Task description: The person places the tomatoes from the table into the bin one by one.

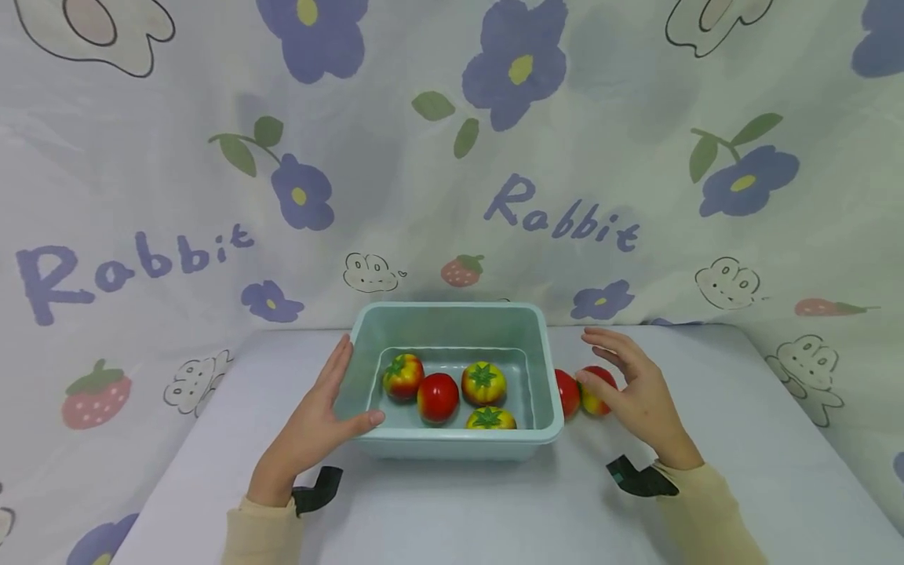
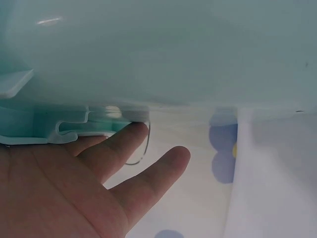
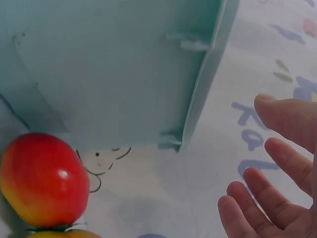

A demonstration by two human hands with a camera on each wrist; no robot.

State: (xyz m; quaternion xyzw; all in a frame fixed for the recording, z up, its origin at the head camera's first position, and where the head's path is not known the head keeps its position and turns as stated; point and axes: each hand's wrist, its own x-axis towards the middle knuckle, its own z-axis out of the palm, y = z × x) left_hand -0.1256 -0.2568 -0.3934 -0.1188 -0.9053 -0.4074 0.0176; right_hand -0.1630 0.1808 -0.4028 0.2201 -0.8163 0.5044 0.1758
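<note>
A pale teal plastic bin [image 1: 452,449] stands mid-table with several red-and-yellow tomatoes [image 1: 438,398] inside, some showing green star-shaped tops. At its left side is my left hand [image 1: 311,428], fingers stretched along the outer wall and thumb over the front rim corner. In the left wrist view, the fingers [image 2: 148,181] look straight and spread below the rim. To the right of the bin lie two more tomatoes [image 3: 44,179], a red one and a yellow-red one. Above and beside them hovers my right hand [image 1: 639,392], fingers spread and loosely bent, holding nothing.
A white cloth covers the table [image 1: 452,518]. Close behind the bin hangs a patterned curtain [image 1: 424,180] with flowers, rabbits and lettering. A dark strap piece [image 1: 318,488] juts from each wrist at the beige sleeves.
</note>
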